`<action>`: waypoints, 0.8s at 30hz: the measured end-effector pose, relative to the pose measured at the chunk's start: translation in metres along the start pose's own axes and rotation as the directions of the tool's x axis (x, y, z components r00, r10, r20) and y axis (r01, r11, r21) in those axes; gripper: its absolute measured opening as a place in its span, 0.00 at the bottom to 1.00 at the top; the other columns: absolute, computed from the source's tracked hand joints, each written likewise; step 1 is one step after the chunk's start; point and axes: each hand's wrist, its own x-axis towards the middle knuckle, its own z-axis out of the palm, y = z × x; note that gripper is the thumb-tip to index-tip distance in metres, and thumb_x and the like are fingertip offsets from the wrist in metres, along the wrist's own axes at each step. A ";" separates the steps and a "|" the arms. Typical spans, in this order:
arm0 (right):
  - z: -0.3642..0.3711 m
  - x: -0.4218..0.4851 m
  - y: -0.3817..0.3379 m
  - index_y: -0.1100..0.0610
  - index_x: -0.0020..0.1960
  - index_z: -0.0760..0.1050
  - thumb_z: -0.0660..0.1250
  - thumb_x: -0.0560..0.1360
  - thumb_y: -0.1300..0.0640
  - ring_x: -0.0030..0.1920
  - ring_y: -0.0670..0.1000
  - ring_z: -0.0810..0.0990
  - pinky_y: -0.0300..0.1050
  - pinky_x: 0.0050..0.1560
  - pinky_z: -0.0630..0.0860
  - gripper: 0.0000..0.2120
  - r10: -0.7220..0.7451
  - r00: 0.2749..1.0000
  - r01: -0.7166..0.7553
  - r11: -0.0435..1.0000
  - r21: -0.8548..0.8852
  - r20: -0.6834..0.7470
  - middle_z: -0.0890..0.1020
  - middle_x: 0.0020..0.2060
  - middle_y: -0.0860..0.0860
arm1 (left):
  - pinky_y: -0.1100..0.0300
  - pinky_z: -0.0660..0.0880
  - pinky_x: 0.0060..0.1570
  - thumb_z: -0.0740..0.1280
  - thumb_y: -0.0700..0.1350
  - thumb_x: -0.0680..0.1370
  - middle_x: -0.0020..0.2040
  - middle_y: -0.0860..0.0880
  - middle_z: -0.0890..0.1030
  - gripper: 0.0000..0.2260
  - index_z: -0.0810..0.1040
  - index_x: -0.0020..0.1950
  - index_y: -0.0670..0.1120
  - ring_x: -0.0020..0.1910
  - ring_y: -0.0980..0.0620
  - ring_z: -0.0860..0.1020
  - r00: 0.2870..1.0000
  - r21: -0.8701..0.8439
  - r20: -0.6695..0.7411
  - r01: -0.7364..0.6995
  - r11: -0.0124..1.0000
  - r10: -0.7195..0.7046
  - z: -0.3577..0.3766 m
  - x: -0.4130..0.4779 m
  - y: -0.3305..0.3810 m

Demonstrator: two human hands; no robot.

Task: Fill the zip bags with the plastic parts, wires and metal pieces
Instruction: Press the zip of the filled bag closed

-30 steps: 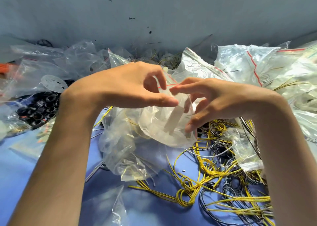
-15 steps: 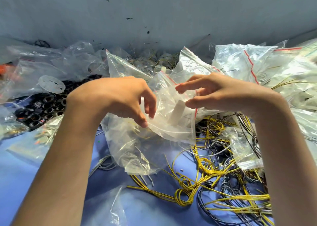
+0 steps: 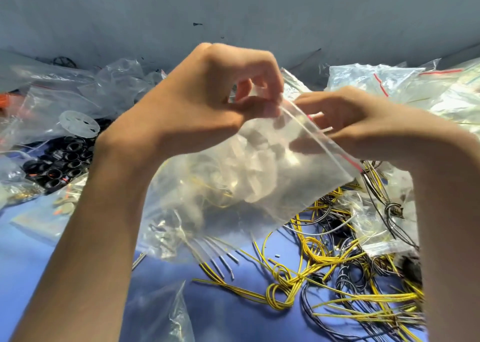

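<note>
I hold a clear zip bag (image 3: 262, 175) up over the blue table (image 3: 28, 261). White translucent plastic parts and a few thin yellow wires show through its film. My left hand (image 3: 207, 100) pinches the upper left end of the bag's red-lined zip strip. My right hand (image 3: 345, 123) grips the same strip further right, partly behind the film. The strip runs diagonally down to the right between my hands. A tangle of yellow and black wires (image 3: 324, 279) lies on the table below the bag.
Black plastic rings (image 3: 59, 162) fill a bag at the left, with a white round disc (image 3: 79, 123) above them. More clear zip bags (image 3: 384, 87) are piled at the back right against the grey wall. An empty bag (image 3: 166, 315) lies near the front edge.
Both hands have lifted the bag higher and moved to its zip strip. The bag now hangs tilted, with its zip strip stretched between my fingers.
</note>
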 end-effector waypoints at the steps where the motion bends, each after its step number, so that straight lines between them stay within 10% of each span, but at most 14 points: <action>1: 0.001 0.000 -0.001 0.36 0.46 0.81 0.70 0.66 0.54 0.43 0.53 0.71 0.50 0.44 0.65 0.14 -0.012 1.000 0.012 1.000 -0.022 -0.018 0.78 0.47 0.70 | 0.72 0.63 0.36 0.72 0.43 0.74 0.33 0.64 0.72 0.05 0.77 0.43 0.51 0.32 0.62 0.68 0.999 0.022 -0.029 -0.019 1.000 0.019 0.000 0.001 0.001; 5: 0.002 0.000 -0.008 0.43 0.46 0.82 0.67 0.68 0.58 0.37 0.50 0.70 0.42 0.41 0.65 0.13 -0.127 0.971 0.139 0.989 0.045 -0.201 0.81 0.34 0.47 | 0.61 0.67 0.37 0.71 0.47 0.72 0.41 0.54 0.82 0.03 0.79 0.44 0.50 0.35 0.52 0.70 0.998 -0.049 0.064 0.025 0.998 -0.022 -0.003 0.000 0.002; 9: 0.003 -0.001 -0.002 0.42 0.49 0.82 0.69 0.67 0.56 0.45 0.52 0.80 0.52 0.49 0.74 0.14 -0.021 0.999 0.022 0.999 -0.028 0.031 0.85 0.44 0.56 | 0.62 0.65 0.36 0.71 0.46 0.73 0.32 0.59 0.75 0.02 0.81 0.42 0.49 0.32 0.57 0.67 0.999 -0.038 0.048 0.010 0.999 -0.008 -0.004 -0.002 0.005; 21: -0.001 -0.006 -0.006 0.45 0.46 0.82 0.64 0.70 0.42 0.39 0.39 0.80 0.29 0.38 0.71 0.12 -0.023 0.998 0.021 0.998 -0.054 -0.050 0.83 0.36 0.46 | 0.48 0.71 0.43 0.69 0.49 0.74 0.30 0.56 0.71 0.07 0.81 0.44 0.47 0.35 0.48 0.68 0.996 -0.153 0.057 0.084 0.985 -0.076 0.008 0.000 0.004; 24: -0.002 -0.004 -0.004 0.41 0.48 0.81 0.62 0.68 0.36 0.39 0.39 0.79 0.36 0.42 0.72 0.15 0.011 0.999 -0.016 0.994 -0.112 -0.052 0.84 0.39 0.47 | 0.51 0.74 0.44 0.69 0.50 0.74 0.36 0.60 0.75 0.04 0.79 0.45 0.52 0.37 0.49 0.70 0.996 -0.218 0.021 0.085 0.972 -0.082 0.009 0.001 0.001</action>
